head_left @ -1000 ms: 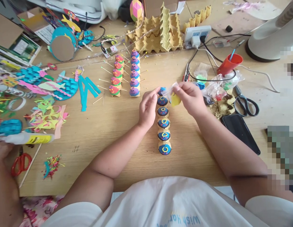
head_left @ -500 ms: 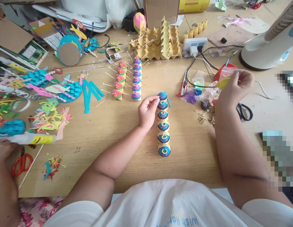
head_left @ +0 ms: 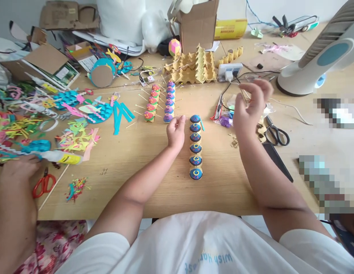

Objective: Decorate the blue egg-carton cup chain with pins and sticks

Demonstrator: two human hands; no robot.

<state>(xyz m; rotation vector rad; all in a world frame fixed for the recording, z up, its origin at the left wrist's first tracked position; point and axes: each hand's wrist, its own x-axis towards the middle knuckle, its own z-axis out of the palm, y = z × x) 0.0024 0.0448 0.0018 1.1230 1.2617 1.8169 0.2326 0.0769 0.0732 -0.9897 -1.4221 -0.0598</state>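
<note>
A blue egg-carton caterpillar (head_left: 196,148) stands lengthwise in front of me, its several humps bearing yellow loops and dark edging. Just left of its far end is my left hand (head_left: 176,132), thumb and fingertips pinched together; anything between them is too small to make out. A thin blue stick (head_left: 202,123) lies against the far hump's right side. My right hand (head_left: 251,104) is raised over the small plastic bags at the right, its fingers curved and apart, with nothing visible in them. A purple packet (head_left: 225,121) lies left of that hand.
Red-green (head_left: 152,102) and purple (head_left: 169,101) caterpillars with pins stand further back. Behind them are egg cartons (head_left: 194,68) and a power strip (head_left: 230,70). Black scissors (head_left: 276,133), a box cutter (head_left: 218,108) and a fan (head_left: 302,72) are rightward. Another person's hand (head_left: 21,167) is at the left near a glue bottle (head_left: 62,157).
My right hand has moved left and opened; the yellow piece it held is no longer visible. My left hand has drawn slightly away from the far hump. The camera view has tilted up.
</note>
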